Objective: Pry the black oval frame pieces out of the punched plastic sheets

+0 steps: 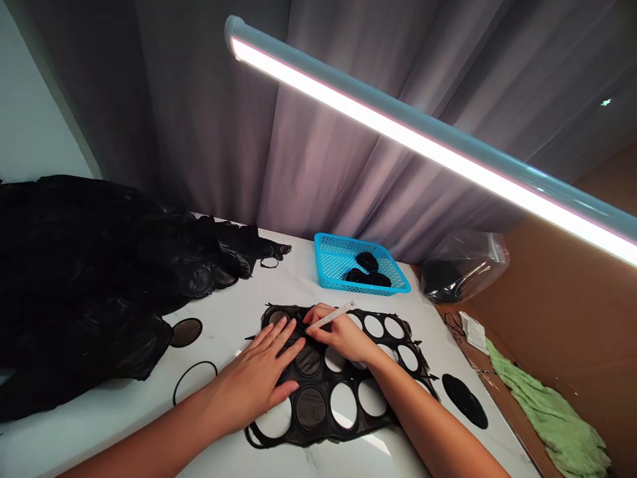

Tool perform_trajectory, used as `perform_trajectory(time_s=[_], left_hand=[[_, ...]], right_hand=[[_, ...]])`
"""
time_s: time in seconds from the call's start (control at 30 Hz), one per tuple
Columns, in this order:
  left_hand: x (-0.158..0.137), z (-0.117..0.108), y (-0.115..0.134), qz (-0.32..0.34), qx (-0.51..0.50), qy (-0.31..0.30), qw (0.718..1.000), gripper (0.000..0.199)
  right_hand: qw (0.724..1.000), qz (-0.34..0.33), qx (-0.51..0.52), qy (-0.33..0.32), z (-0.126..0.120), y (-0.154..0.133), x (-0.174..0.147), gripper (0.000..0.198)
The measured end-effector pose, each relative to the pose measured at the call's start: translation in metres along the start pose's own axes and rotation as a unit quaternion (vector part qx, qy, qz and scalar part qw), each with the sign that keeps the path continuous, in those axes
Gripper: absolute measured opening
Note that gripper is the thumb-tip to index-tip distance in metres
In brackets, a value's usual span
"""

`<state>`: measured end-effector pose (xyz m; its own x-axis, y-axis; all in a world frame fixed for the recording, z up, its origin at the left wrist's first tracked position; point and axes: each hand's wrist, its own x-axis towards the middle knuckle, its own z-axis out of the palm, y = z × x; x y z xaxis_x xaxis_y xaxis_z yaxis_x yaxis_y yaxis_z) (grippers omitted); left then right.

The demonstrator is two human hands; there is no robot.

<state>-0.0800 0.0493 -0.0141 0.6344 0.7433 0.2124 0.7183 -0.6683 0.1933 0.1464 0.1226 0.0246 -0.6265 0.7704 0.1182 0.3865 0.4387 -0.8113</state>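
From the head camera I see my left hand [256, 378] lying flat, fingers spread, pressing on the black sheet [338, 382] that rests on the white table [233, 305]. It grips nothing; the palm just bears down on the sheet's left part. My right hand [343, 335] is closed around a thin white tool [331, 317], held like a pen, its tip touching the sheet near the upper left holes, just beside my left fingertips. The sheet is full of round cut-outs, some open to the table, some still filled with dark discs.

Left of the sheet lie a loose ring [194, 380] and a dark disc [186, 332], with a black heap [99, 272] behind them. A blue basket [331, 262] holding black pieces stands beyond the sheet. Another disc [465, 400] lies to the right, near a green cloth [547, 411].
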Motion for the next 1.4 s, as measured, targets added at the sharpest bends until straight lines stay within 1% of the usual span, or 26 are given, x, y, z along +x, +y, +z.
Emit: perform_trajectory(time_s=[0.1,0.2,0.27,0.33,0.4,0.47,0.53,0.57,0.63,0.73,0.8,0.9,1.0,1.1,1.23,1.4], left_hand=[[0.0,0.0,0.001,0.0,-0.001,0.0,1.0,0.062],[-0.001,-0.001,0.002,-0.004,-0.006,0.003,1.0,0.062],[-0.001,-0.002,0.003,-0.006,-0.008,0.006,1.0,0.061],[-0.002,-0.002,0.003,-0.007,-0.011,0.012,1.0,0.061],[-0.002,-0.001,0.003,-0.009,-0.016,0.02,1.0,0.061],[-0.003,0.0,0.003,-0.007,-0.022,0.024,0.999,0.06],[-0.004,0.0,0.002,-0.005,-0.026,0.027,0.999,0.06],[-0.005,-0.002,0.001,-0.005,-0.025,0.028,0.999,0.061],[-0.009,-0.006,-0.003,-0.019,-0.013,0.027,0.999,0.065],[-0.019,-0.016,-0.011,-0.052,0.022,0.009,0.998,0.066],[-0.027,-0.02,-0.018,-0.053,0.032,0.0,0.998,0.063],[-0.037,-0.021,-0.024,-0.039,0.03,0.003,0.999,0.059],[-0.041,-0.02,-0.026,-0.038,0.023,0.023,0.999,0.059],[-0.041,-0.02,-0.027,-0.036,0.005,0.035,0.999,0.057],[-0.04,-0.02,-0.028,-0.043,-0.004,0.034,0.998,0.055],[-0.038,-0.018,-0.026,-0.043,0.01,0.028,0.999,0.053]], right_hand=[[0.997,-0.027,-0.077,0.016,0.012,-0.006,-0.005,0.015],[0.979,-0.046,-0.191,0.047,0.027,-0.005,-0.007,0.014],[0.968,-0.038,-0.229,0.096,0.024,0.001,-0.006,0.016],[0.956,-0.001,-0.225,0.186,0.006,0.01,-0.007,0.016],[0.937,0.051,-0.211,0.275,-0.021,0.016,-0.01,0.016],[0.922,0.082,-0.206,0.317,-0.046,0.016,-0.015,0.018],[0.921,0.088,-0.197,0.325,-0.057,0.011,-0.016,0.02],[0.925,0.083,-0.184,0.321,-0.056,0.007,-0.014,0.02],[0.943,0.063,-0.148,0.291,-0.041,-0.002,-0.006,0.02],[0.973,0.028,-0.092,0.211,-0.002,-0.013,0.011,0.016],[0.986,0.009,-0.063,0.154,0.023,-0.019,0.019,0.013],[0.996,-0.004,-0.032,0.087,0.044,-0.025,0.024,0.012],[0.999,-0.003,-0.011,0.049,0.048,-0.027,0.024,0.011],[1.0,-0.006,0.001,0.029,0.045,-0.026,0.024,0.01],[0.999,-0.017,-0.01,0.028,0.045,-0.025,0.026,0.012],[0.999,-0.034,-0.033,0.024,0.045,-0.024,0.026,0.011]])
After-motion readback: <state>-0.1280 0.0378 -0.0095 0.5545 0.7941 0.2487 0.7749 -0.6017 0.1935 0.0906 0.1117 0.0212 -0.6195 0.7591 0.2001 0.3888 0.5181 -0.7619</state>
